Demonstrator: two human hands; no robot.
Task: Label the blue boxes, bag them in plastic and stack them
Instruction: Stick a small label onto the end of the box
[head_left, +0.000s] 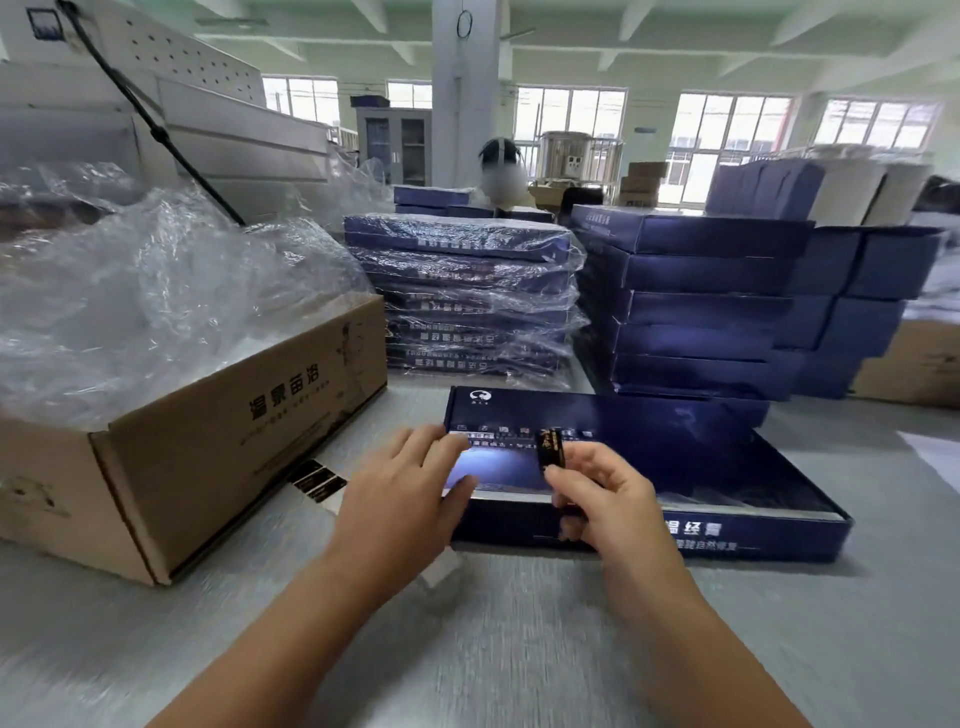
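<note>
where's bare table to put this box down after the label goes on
Widest bare table is the near strip in front of the box. Another patch lies right of the box. Crowded: behind it the bagged stack and plain stack stand close; left, label strips lie beside the carton.

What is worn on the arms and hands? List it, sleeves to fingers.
Nothing: the left hand and right hand are bare, no gloves, rings or watch. The left forearm and right forearm are bare to the picture's edge; no sleeve shows.
</note>
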